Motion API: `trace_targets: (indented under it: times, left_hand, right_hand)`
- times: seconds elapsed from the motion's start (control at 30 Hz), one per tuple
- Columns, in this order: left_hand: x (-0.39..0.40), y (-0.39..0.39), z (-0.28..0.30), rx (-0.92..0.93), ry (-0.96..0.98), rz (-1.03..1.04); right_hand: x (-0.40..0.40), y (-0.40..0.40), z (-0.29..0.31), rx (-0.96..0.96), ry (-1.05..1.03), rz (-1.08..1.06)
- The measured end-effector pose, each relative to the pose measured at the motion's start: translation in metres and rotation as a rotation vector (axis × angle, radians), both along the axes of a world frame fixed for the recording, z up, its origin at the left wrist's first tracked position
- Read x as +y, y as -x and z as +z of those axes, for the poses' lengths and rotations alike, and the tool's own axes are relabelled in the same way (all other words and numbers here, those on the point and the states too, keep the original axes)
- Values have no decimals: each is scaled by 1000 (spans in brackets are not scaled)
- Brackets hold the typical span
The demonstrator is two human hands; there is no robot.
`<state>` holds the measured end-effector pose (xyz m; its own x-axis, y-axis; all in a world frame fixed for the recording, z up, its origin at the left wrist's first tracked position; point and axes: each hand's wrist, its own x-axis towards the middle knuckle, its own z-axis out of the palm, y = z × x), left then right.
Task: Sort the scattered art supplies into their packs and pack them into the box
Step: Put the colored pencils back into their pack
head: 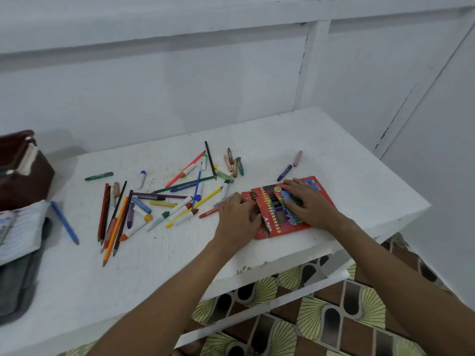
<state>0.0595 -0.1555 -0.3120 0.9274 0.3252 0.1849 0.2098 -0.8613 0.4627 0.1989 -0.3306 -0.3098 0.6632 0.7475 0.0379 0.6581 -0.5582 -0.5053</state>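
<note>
A flimsy red crayon pack [280, 206] is pinned near the table's [359, 176] front edge, pressed flat by the right hand [305, 201], its open end gripped by the left hand [239, 217]; best held by its edges.

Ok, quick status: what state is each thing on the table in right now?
Red crayon pack: lying flat, left end open.
Right hand: pressing flat on the pack.
Left hand: fingers curled at the open end.
Loose pencils and crayons: scattered, unsorted.
Brown box: open, at the table's left.
</note>
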Motion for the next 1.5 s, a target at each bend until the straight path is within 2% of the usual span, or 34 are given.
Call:
trace_targets:
  times: [0.47,0.6,0.97,1.13,1.23,1.3,1.4,1.5]
  left_hand:
    - [-7,-6,0,-67,86,56]
    - [-5,-8,3,-37,61,10]
    - [-2,-18,7,-22,-21,140]
    - [10,-24,17,154,-63,-21]
    - [29,-30,38,270,107,-165]
    - [58,-39,59,191,178,-87]
    - [122,-62,76,73,83,194]
    - [174,-83,71,215,-37,271]
  right_hand:
    - [1,1,2,9,3,5]
    - [0,0,2,6,20,7]
    - [2,0,1,2,22,19]
    - [2,2,1,-26,22,13]
    - [1,3,0,-31,31,13]
    - [1,2,-2,-39,42,15]
    - [1,0,-4,-33,43,3]
    - [2,-1,-4,-29,41,10]
